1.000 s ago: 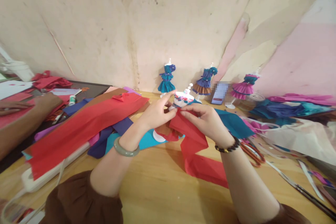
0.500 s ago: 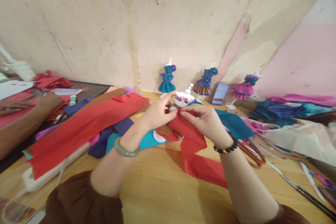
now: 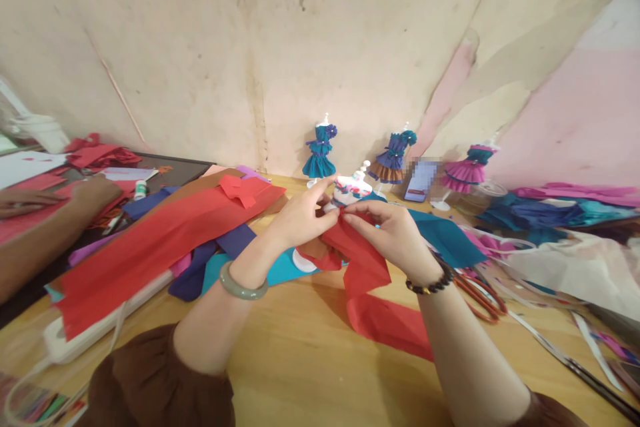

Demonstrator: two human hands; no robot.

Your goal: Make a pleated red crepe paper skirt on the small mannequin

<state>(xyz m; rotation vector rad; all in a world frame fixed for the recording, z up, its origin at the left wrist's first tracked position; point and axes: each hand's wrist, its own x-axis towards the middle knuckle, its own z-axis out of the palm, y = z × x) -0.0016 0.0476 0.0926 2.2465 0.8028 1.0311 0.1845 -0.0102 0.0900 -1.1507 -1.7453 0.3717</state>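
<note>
A small white dress form (image 3: 353, 185) with coloured patches on its bust stands tilted between my hands, its white round base (image 3: 304, 260) showing below. My left hand (image 3: 303, 213) is closed around its near left side, thumb against the waist. With thumb and fingertips, my right hand (image 3: 393, 227) pinches a red crepe paper strip (image 3: 367, 267) at the waist, close to the left thumb. The strip's long tail folds down onto the table and passes beneath my right forearm. Brown and red paper hangs below the waist. What lies under the fingertips is hidden.
Three dressed miniature forms, one in teal (image 3: 319, 153), stand by the wall near a phone (image 3: 421, 180). Red paper (image 3: 170, 247) covers part of a white power strip (image 3: 60, 340) at left. Orange-handled scissors (image 3: 480, 297) lie right. Another person's arm (image 3: 55, 233) rests far left.
My hands keep nearly the same hold at the waist. The red strip's hanging folds have shifted slightly left. A small red piece on the left paper pile looks more spread out.
</note>
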